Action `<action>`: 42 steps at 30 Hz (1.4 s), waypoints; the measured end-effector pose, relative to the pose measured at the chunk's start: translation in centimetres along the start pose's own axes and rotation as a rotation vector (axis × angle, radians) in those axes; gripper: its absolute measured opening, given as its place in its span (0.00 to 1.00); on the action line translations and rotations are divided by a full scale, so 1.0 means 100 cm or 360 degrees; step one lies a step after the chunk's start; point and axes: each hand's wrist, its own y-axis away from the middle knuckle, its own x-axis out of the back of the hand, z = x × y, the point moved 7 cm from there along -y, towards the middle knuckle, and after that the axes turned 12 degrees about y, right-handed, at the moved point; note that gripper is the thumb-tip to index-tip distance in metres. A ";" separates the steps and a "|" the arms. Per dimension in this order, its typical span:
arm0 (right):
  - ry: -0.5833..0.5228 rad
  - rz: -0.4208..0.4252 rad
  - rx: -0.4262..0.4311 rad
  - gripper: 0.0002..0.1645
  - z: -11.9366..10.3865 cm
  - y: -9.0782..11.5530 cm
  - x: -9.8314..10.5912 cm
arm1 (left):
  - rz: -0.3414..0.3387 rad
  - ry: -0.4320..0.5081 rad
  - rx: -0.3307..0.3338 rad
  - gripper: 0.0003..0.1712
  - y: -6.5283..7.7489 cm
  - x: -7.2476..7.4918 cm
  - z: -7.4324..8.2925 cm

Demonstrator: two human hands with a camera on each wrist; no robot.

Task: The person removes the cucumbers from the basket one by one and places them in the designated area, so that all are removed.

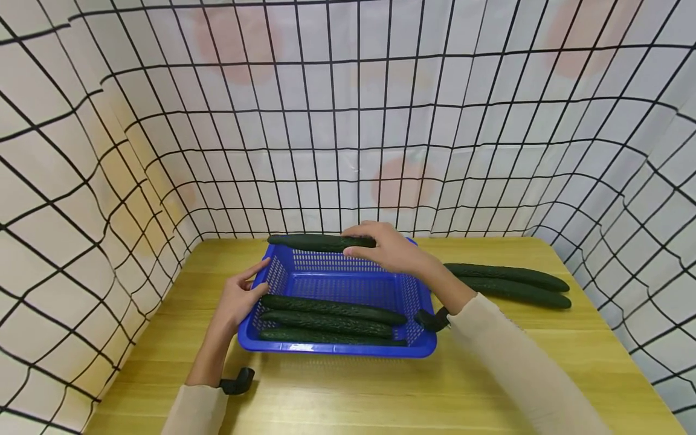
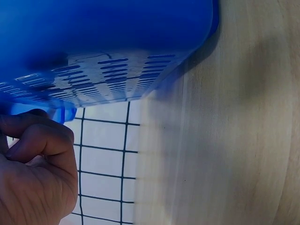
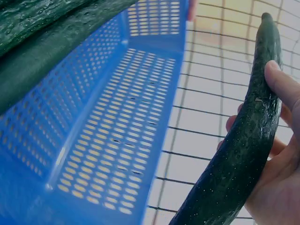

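Three cucumbers (image 1: 326, 324) lie along the near side inside the basket (image 1: 337, 348), on the table (image 1: 337, 399); two cucumbers (image 1: 511, 290) lie to its right. The right hand (image 1: 383, 244) has another cucumber (image 1: 312, 243), seemingly just beyond the far rim.

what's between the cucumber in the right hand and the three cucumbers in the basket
The head view shows only the bare floor and perforated far wall of the blue plastic basket between them.

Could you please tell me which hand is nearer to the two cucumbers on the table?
The right hand: it holds another cucumber at the far rim of the basket, left of the pair. The left hand is farther, at the basket's left rim.
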 end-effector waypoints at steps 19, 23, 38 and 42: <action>0.0148 0.0080 -0.0216 0.29 0.075 0.098 0.043 | -0.0036 0.0037 -0.0014 0.38 0.002 -0.007 0.007; 0.0148 0.0090 -0.0255 0.30 0.090 0.113 0.049 | -0.0020 0.0054 -0.0025 0.38 -0.003 -0.002 -0.001; 0.0200 0.0137 -0.0452 0.33 0.144 0.181 0.055 | -0.0034 0.0044 -0.0022 0.38 -0.002 -0.002 0.003; 0.0232 0.0166 -0.0479 0.31 0.156 0.203 0.060 | -0.0034 0.0061 -0.0037 0.38 -0.006 0.000 -0.002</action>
